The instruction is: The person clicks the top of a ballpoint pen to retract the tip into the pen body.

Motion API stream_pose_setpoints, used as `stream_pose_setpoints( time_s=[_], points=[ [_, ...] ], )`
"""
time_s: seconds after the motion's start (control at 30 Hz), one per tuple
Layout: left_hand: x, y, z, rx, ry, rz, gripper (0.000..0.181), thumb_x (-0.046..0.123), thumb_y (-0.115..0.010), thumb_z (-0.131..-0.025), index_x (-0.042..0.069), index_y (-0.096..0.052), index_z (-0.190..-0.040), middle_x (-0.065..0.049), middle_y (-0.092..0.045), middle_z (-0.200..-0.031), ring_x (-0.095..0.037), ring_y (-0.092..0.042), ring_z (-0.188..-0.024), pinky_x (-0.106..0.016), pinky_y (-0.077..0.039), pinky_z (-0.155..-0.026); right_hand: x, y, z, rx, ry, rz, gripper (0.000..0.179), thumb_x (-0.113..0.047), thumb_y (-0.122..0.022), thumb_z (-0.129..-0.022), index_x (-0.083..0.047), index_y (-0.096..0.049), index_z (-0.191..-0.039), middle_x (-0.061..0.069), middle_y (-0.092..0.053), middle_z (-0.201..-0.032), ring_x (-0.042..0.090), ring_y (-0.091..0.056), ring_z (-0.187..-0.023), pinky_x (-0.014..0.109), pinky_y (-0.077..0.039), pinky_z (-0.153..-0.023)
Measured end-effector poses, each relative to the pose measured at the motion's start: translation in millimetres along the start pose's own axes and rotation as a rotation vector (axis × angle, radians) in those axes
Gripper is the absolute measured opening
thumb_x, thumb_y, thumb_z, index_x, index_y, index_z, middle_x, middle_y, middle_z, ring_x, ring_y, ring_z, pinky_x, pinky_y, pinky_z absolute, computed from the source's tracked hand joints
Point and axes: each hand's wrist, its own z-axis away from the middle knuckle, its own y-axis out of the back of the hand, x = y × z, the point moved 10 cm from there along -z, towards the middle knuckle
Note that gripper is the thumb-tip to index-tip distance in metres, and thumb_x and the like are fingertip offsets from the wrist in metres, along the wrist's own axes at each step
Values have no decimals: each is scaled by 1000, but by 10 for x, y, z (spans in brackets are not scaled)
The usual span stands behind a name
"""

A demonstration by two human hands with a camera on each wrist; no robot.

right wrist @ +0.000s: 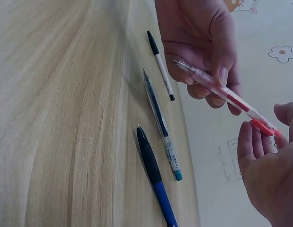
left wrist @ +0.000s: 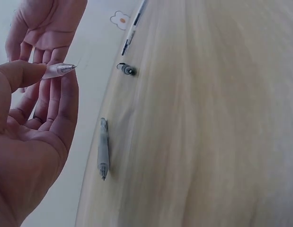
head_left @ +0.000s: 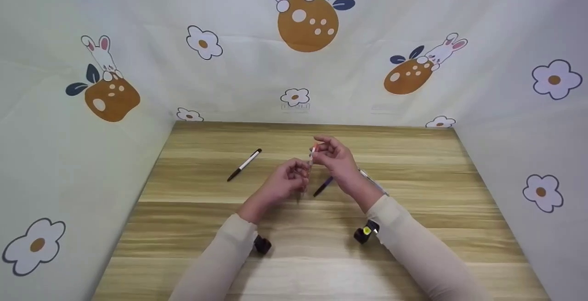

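Note:
A clear pen with red ink and a red clip (right wrist: 238, 102) is held between both hands above the table. My left hand (head_left: 287, 181) pinches its barrel toward the pointed end, the thumb lying along it in the right wrist view. The pen tip (left wrist: 66, 68) sticks out past that thumb in the left wrist view. My right hand (head_left: 337, 161) holds the red clip end between thumb and fingers. Below the hands lie a blue pen with a black grip (right wrist: 148, 158) and a clear pen with a teal end (right wrist: 160, 123). Part of the blue one is hidden in the head view.
A white pen with black ends (head_left: 244, 165) lies left of the hands on the wooden table (head_left: 183, 227). A greyish pen (left wrist: 103, 149) lies near the table edge in the left wrist view. Patterned cloth walls (head_left: 248, 76) enclose the table at the back and sides.

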Motion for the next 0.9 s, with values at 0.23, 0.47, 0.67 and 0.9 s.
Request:
stream_pose_setpoints(
  time_s=[0.23,0.47,0.67,0.9],
  points=[
    [-26,-53,-29,25,-1,16,31,-11,-63,-98,-2,-60,-128,-9,-63,-109,-21,-66,-94,-35,-63,-82,-34,-26,6,0,-2,-7,47,10,-72,-100,1,-63,-145,13,-69,-114,21,-71,-102,35,-63,-93],
    [-58,-86,-41,35,11,21,31,-10,-63,-97,1,-61,-126,-10,-64,-113,-22,-68,-98,-41,-65,-87,-55,-26,2,-13,9,15,49,11,-74,-98,-1,-64,-145,12,-69,-112,22,-70,-102,33,-63,-90],
    [-50,-121,-54,41,8,52,32,-12,-62,-96,2,-61,-125,-9,-65,-112,-22,-69,-97,-39,-65,-85,-107,-37,13,-40,39,54,48,10,-75,-99,-1,-66,-144,12,-70,-114,22,-69,-106,33,-63,-91],
    [-15,-162,-66,41,-45,63,32,-14,-60,-92,-4,-60,-122,-7,-65,-107,-18,-67,-95,-30,-63,-80,-119,-21,37,-41,42,72,44,9,-76,-99,0,-68,-141,13,-70,-114,22,-68,-107,34,-63,-91]
  ],
)
